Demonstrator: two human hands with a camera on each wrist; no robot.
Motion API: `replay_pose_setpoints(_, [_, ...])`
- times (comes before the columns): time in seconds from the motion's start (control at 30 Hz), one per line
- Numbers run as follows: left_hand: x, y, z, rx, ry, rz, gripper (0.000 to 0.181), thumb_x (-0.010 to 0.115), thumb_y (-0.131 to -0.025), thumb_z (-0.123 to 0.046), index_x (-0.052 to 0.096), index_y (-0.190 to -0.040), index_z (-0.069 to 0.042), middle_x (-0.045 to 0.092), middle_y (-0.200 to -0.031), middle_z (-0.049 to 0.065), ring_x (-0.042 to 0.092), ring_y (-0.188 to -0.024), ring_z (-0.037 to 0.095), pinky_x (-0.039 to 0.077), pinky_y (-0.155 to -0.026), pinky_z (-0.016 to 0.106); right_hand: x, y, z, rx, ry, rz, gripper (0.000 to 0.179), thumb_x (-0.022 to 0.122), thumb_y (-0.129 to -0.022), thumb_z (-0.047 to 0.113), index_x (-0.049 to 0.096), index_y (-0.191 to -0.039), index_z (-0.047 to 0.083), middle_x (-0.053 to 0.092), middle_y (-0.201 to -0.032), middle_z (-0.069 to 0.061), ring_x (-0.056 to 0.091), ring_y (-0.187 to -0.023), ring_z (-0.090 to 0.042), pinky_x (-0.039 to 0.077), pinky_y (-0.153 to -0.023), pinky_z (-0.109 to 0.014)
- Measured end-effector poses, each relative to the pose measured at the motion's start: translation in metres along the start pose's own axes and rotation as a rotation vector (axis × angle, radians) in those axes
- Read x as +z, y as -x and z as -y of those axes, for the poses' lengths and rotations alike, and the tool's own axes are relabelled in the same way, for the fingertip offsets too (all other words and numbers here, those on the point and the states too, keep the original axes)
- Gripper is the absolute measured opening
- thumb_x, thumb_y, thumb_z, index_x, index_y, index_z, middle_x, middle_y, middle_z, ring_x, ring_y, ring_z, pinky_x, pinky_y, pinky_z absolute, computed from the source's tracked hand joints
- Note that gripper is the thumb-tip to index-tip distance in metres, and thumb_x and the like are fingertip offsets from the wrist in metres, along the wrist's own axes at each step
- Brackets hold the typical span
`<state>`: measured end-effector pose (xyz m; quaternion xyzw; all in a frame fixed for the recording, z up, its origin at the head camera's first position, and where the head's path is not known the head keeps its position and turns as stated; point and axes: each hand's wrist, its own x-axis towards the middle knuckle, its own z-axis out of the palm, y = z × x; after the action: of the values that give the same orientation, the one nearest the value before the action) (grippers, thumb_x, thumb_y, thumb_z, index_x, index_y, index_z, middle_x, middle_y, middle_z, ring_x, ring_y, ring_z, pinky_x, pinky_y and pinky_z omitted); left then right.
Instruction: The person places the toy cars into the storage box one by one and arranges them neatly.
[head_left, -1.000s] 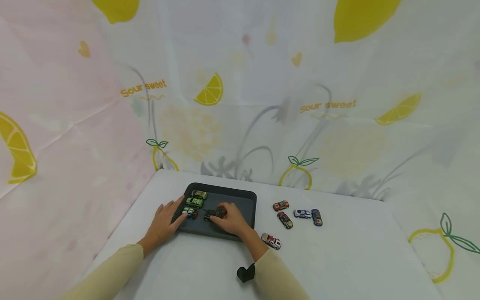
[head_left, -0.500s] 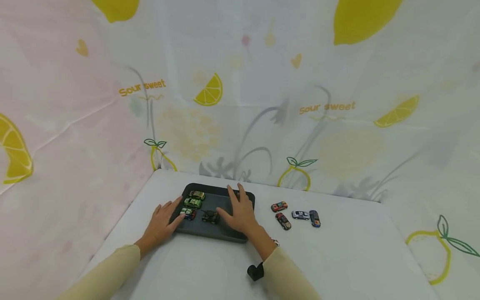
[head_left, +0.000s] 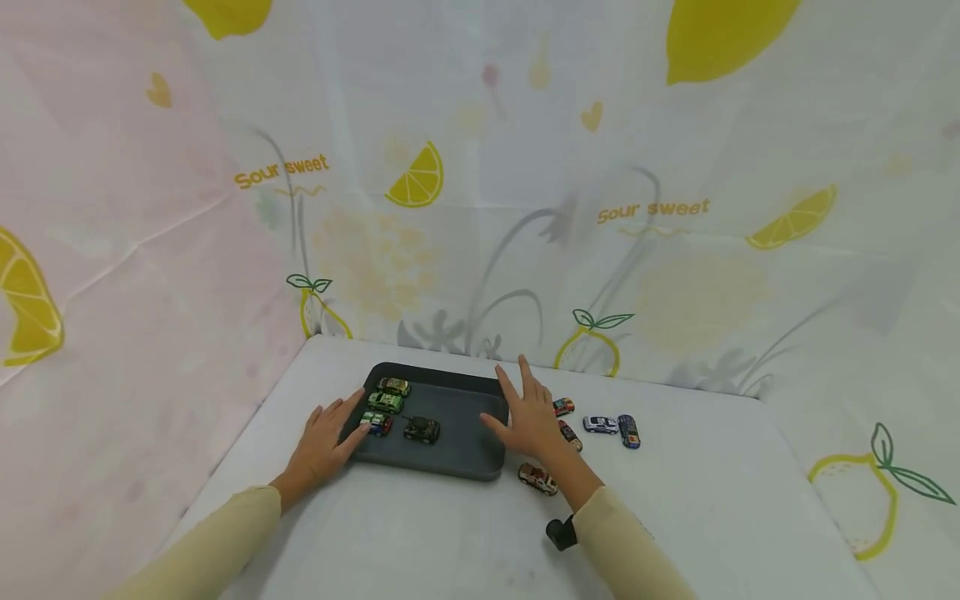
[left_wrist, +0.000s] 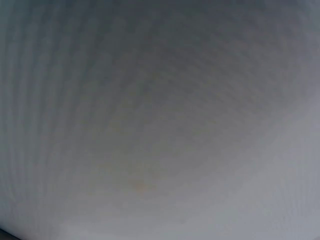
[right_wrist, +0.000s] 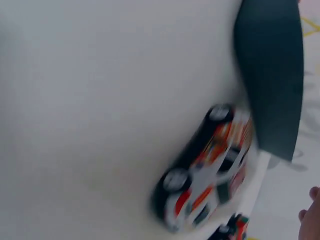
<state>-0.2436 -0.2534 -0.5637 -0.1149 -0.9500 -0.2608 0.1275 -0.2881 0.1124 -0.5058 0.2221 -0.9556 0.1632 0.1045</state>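
Note:
In the head view my left hand (head_left: 324, 446) rests on the left rim of a dark grey tray (head_left: 457, 467), fingers straight, thumb by a toy car with a green, white and blue body (head_left: 377, 423). A green toy car (head_left: 386, 402) and a yellowish toy car (head_left: 393, 386) sit behind that one. Right of them in the tray is a dark toy vehicle with a thin barrel (head_left: 422, 430). My right hand (head_left: 534, 421), fingers spread and holding nothing, hovers by the tray's right edge. Below its wrist lies a white and red toy car (head_left: 537, 478), large in the right wrist view.
Right of the tray, a red toy car (head_left: 563, 406) and a dark toy car (head_left: 570, 435) are partly hidden by my right hand. Farther right are a white toy car (head_left: 601, 425) and a blue one (head_left: 629, 432). A printed curtain (head_left: 480, 267) backs the white table (head_left: 420, 533).
My right hand has let go of the dark toy vehicle, leaving it in the tray, and moved right past the tray's edge with fingers spread. My left hand stays at the tray.

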Motion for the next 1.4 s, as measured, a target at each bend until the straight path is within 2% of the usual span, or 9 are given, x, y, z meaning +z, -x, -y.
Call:
replay_pose_setpoints(0.17, [0.000,-0.001,-0.001,0.003,-0.012,0.005,0.064,0.050,-0.100,-0.040,0.033,-0.154,-0.011,0.047,-0.149,0.021,0.040,-0.136,0.049,0.017,-0.111,0.069,-0.004,0.010,-0.023,-0.015,0.037,-0.018,0.081,0.059,-0.093,0.055,0.024,-0.159,0.021,0.005,-0.165,-0.021,0.033,-0.140,-0.047,0.028,-0.111,-0.063])
replay_pose_setpoints(0.37, [0.004,-0.002,0.000,0.013,0.001,0.008,0.064,0.050,-0.100,-0.039,0.033,-0.154,-0.010,0.046,-0.150,0.021,0.039,-0.137,0.049,0.017,-0.111,0.069,-0.012,0.024,-0.054,0.033,0.082,-0.056,0.079,0.061,-0.092,0.051,0.029,-0.157,0.019,0.011,-0.163,-0.023,0.036,-0.137,-0.046,0.031,-0.107,-0.062])
replay_pose_setpoints(0.5, [0.005,-0.001,0.000,0.010,0.000,0.001,0.063,0.051,-0.100,-0.039,0.034,-0.154,-0.010,0.047,-0.149,0.022,0.040,-0.136,0.049,0.018,-0.110,0.069,-0.016,0.035,-0.071,0.088,0.068,-0.066,0.078,0.062,-0.092,0.048,0.032,-0.156,0.016,0.012,-0.163,-0.024,0.037,-0.135,-0.048,0.032,-0.106,-0.064])
replay_pose_setpoints(0.83, [0.004,0.000,-0.002,0.009,-0.003,0.011,0.063,0.050,-0.100,-0.039,0.034,-0.154,-0.009,0.047,-0.149,0.022,0.040,-0.136,0.049,0.018,-0.110,0.070,-0.025,0.057,-0.104,0.243,0.091,0.016,0.078,0.057,-0.095,0.050,0.027,-0.157,0.014,0.006,-0.163,-0.024,0.033,-0.137,-0.051,0.028,-0.108,-0.067])
replay_pose_setpoints(1.13, [-0.002,-0.003,-0.003,0.015,-0.006,0.010,0.063,0.049,-0.101,-0.038,0.034,-0.154,-0.009,0.047,-0.149,0.022,0.039,-0.136,0.049,0.018,-0.110,0.070,-0.030,0.075,-0.132,0.346,0.115,0.048,0.078,0.056,-0.096,0.049,0.026,-0.156,0.009,0.003,-0.162,-0.029,0.031,-0.137,-0.054,0.027,-0.107,-0.068])
replay_pose_setpoints(1.3, [-0.002,-0.002,-0.001,0.010,-0.006,0.006,0.063,0.050,-0.100,-0.039,0.034,-0.154,-0.009,0.046,-0.149,0.022,0.040,-0.136,0.049,0.017,-0.110,0.069,-0.033,0.081,-0.143,0.394,0.068,0.038,0.083,0.061,-0.093,0.042,0.020,-0.156,0.005,0.001,-0.159,-0.033,0.030,-0.135,-0.060,0.029,-0.104,-0.071])
replay_pose_setpoints(1.4, [-0.001,-0.001,0.000,0.008,0.000,0.006,0.064,0.051,-0.100,-0.039,0.034,-0.154,-0.009,0.047,-0.149,0.023,0.040,-0.136,0.048,0.017,-0.110,0.069,-0.033,0.083,-0.147,0.458,0.036,0.047,0.087,0.062,-0.092,0.039,0.015,-0.156,0.003,0.001,-0.158,-0.036,0.031,-0.133,-0.062,0.032,-0.103,-0.072])
